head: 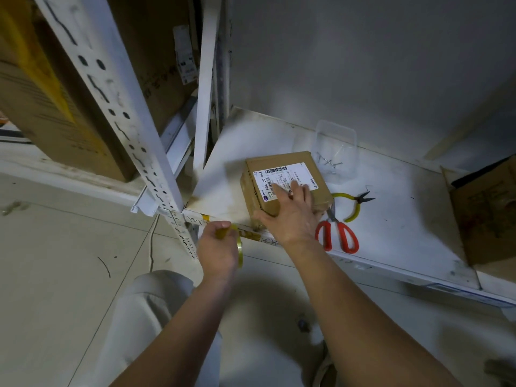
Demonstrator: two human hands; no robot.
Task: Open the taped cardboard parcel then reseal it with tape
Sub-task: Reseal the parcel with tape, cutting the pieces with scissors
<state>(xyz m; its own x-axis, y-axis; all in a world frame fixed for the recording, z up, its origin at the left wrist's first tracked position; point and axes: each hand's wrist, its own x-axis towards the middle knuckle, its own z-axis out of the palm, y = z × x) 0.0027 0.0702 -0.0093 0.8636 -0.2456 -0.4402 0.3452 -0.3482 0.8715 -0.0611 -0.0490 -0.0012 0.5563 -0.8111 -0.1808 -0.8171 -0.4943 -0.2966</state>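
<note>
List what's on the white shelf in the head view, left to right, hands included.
left hand gripping the tape roll → right hand resting on the cardboard parcel → red-handled scissors → yellow-handled pliers → open cardboard box.
</note>
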